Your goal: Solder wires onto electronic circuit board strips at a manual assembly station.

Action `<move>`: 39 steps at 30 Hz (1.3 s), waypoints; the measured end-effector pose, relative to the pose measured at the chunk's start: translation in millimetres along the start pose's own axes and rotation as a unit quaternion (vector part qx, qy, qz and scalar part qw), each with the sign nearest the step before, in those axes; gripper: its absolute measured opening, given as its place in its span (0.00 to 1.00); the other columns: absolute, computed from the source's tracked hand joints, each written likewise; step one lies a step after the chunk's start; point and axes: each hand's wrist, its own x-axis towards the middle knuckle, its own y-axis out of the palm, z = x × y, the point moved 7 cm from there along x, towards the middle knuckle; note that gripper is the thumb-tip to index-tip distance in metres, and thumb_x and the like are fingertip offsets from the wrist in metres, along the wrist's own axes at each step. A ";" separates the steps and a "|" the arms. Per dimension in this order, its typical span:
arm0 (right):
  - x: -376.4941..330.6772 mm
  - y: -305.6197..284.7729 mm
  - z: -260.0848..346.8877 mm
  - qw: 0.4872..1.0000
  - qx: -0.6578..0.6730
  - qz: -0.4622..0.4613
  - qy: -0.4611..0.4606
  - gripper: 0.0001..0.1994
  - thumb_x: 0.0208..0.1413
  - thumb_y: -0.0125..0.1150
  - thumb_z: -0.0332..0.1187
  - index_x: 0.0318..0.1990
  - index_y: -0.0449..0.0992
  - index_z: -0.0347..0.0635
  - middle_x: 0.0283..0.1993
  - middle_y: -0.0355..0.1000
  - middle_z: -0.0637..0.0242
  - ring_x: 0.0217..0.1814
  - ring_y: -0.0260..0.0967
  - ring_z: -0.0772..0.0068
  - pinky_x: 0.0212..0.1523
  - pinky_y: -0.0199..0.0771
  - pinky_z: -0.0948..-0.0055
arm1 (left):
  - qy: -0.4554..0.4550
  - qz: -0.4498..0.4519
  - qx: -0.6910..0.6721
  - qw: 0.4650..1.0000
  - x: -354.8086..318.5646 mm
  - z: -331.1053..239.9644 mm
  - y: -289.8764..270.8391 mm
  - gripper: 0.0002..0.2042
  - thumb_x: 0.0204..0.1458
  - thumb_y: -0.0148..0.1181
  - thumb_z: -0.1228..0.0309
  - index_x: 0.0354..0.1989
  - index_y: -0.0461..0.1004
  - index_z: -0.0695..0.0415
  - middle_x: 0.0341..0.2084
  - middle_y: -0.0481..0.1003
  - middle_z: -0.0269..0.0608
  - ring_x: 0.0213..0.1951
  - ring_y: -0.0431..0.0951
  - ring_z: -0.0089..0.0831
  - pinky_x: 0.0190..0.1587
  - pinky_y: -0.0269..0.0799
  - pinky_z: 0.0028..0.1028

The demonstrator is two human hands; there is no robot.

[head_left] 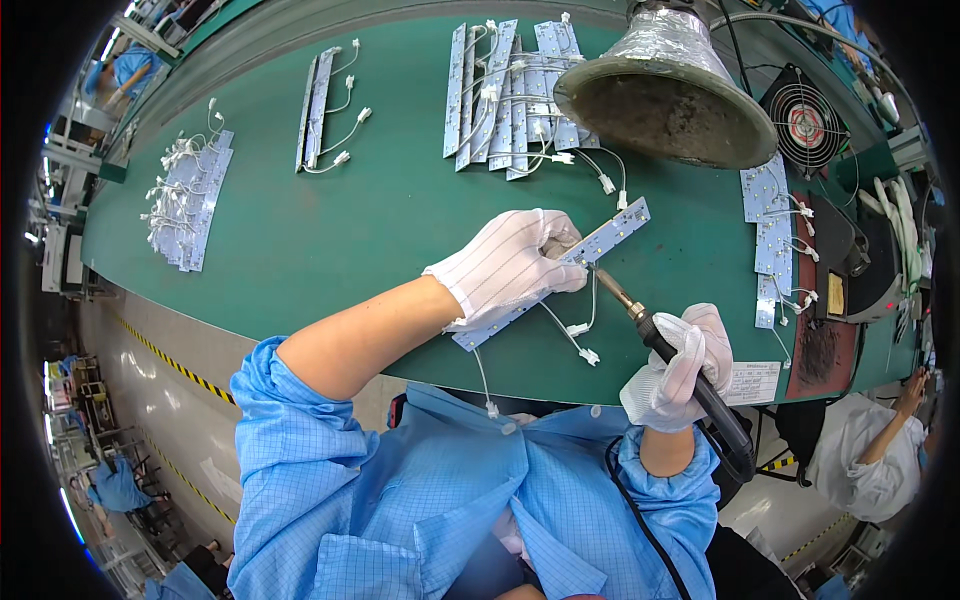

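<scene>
In the head view, pinches a strip (614,234) with the left hand (515,260), over the table (350,230); wraps the right hand (682,368) round an iron (652,334), with its tip by the strip's edge, touching or not hard to tell. Probably best to brace the strip, touch down briefly and steer clear of the wires (593,303). Count one strip in hand, one iron, one hood (670,55), one fan (805,120), four groups of strips (500,110), mostly overlapped past counting.

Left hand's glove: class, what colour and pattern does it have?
White with thin, darker stripes; the glove shows best in the head view.
</scene>
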 end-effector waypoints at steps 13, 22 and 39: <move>3.5 2.4 1.3 1.000 0.011 0.011 -0.004 0.04 0.46 0.49 0.23 0.32 0.66 0.37 0.26 0.73 0.56 0.20 0.64 0.63 0.22 0.66 0.67 | 0.008 -0.010 -0.022 1.000 0.4 0.9 -0.7 0.20 0.42 0.61 0.61 0.38 0.74 0.65 0.26 0.75 0.50 0.31 0.75 0.40 0.38 0.70 0.31; -5.3 -4.5 9.1 0.973 -0.188 -0.008 -0.136 0.17 0.56 0.52 0.20 0.52 0.58 0.33 0.36 0.63 0.55 0.25 0.66 0.69 0.25 0.70 0.74 | -0.006 0.047 0.315 0.948 -16.5 -19.7 -25.4 0.31 0.42 0.63 0.45 0.41 0.75 0.65 0.29 0.77 0.51 0.33 0.78 0.42 0.37 0.72 0.34; -8.0 2.2 9.9 0.981 -0.128 0.002 -0.146 0.14 0.57 0.46 0.21 0.50 0.60 0.29 0.37 0.62 0.53 0.27 0.66 0.65 0.24 0.70 0.68 | 0.205 -0.018 0.156 0.966 -4.5 -16.7 9.3 0.14 0.52 0.55 0.66 0.43 0.74 0.61 0.32 0.75 0.48 0.33 0.74 0.40 0.39 0.70 0.31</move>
